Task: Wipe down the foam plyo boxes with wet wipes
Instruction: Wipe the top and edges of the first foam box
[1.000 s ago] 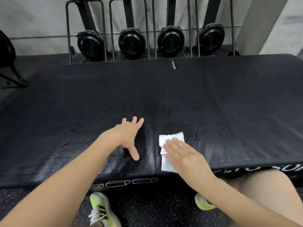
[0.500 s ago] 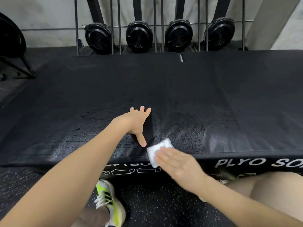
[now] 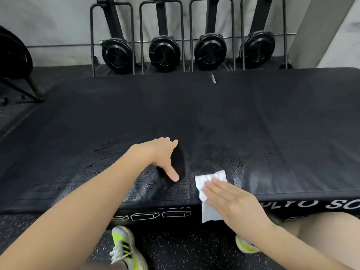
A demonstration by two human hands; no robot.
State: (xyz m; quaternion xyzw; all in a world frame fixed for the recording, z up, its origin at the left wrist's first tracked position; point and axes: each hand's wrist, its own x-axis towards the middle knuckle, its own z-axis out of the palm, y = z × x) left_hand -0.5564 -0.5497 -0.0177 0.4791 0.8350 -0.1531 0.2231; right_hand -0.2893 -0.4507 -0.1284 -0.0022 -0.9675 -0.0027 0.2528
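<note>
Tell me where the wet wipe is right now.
In the head view, the wet wipe drapes over the plyo box's near edge, under the right hand.

Your left hand (image 3: 159, 154) planted mid-top of foam plyo box (image 3: 253, 123), open black surface beyond and to both sides, upright rowers (image 3: 163, 51) crowding far edge.

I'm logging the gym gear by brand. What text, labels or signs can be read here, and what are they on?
"SO", cut off by the frame edge: front face of the right plyo box.
White letters left of it, about "ULYO": too blurred to be sure.
White block outlines, not text: front face of the left plyo box.
Nothing else readable.
</note>
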